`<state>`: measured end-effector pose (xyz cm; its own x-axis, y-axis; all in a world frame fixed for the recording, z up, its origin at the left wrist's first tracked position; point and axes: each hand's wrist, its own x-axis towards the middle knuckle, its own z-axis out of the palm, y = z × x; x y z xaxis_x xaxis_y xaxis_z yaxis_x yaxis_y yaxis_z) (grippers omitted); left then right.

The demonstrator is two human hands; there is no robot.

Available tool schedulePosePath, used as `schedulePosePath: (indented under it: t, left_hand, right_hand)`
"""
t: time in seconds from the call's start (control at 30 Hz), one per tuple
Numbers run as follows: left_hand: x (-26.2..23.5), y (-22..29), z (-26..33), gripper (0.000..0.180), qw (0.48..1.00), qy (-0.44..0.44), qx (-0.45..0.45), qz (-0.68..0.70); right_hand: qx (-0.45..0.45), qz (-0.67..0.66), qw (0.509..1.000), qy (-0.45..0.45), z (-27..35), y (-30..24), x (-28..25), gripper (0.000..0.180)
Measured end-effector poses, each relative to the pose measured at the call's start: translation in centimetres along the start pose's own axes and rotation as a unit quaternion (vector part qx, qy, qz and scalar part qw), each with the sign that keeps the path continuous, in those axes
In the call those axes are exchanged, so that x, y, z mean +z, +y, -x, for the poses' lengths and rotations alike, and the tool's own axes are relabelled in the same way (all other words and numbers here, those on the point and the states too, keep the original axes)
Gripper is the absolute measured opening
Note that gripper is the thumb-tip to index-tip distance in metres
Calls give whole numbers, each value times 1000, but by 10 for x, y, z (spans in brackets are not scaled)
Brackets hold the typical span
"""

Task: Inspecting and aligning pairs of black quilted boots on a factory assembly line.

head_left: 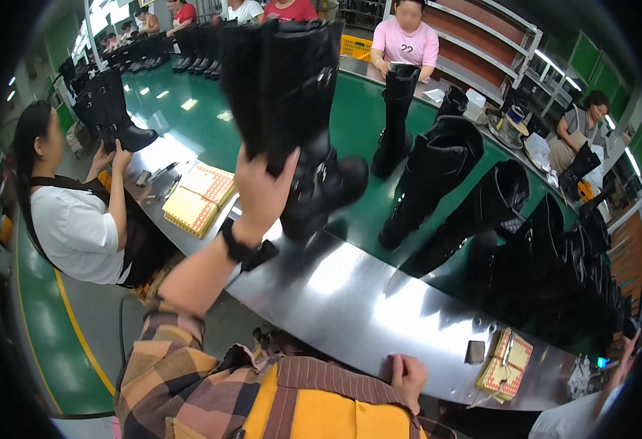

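Note:
My left hand (266,186) is closed round the shafts of a pair of tall black boots (303,110), held upright over the steel edge of the workbench. Buckled straps show at the ankle, and the toe points right. The boots' far side is hidden. A dark band circles my left wrist. Down by the bench's near edge, my right hand (409,377) is curled with its thumb up, and nothing shows in it. Beyond the held pair, more tall black boots stand on the green belt, among them one with a wide-open top (438,168) and another leaning (482,205).
A bundle of yellow cards (200,199) lies left on the steel ledge (299,293); another bundle (505,366) sits right, beside a small dark block (475,352). A person at left holds a boot (109,113). Another person in pink (407,44) works across the belt.

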<state>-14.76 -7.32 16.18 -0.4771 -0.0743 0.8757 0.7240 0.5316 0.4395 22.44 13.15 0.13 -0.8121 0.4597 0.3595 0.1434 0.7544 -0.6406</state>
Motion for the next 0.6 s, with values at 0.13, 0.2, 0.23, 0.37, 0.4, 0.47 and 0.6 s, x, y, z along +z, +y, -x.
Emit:
schedulePosePath:
  t: [0.13, 0.2, 0.23, 0.37, 0.4, 0.47, 0.6]
  left_hand:
    - [144, -57, -75, 31, 998, 58, 14, -24]
    - [218, -86, -103, 37, 997, 39, -23, -61]
    - [249, -102, -106, 38, 998, 40, -32, -40]
    - [348, -163, -74, 35, 963, -139, -219, -71]
    - [363, -173, -56, 31, 952, -172, -229, -109]
    - [396, -187, -47, 28, 970, -126, -130, -162]
    - [400, -198, -41, 32, 963, -121, -78, -226]
  right_hand:
    - [64, 50, 996, 22, 8, 14, 14, 11]
    - [84, 101, 991, 12, 14, 19, 19, 11]
    - [16, 144, 989, -3, 16, 21, 19, 9]
    - [32, 198, 978, -50, 8, 29, 18, 17]
    - [52, 204, 976, -61, 3, 29, 18, 17]
    - [86, 217, 969, -85, -7, 27, 17, 16]
    - [126, 224, 958, -128, -17, 19, 12, 14]
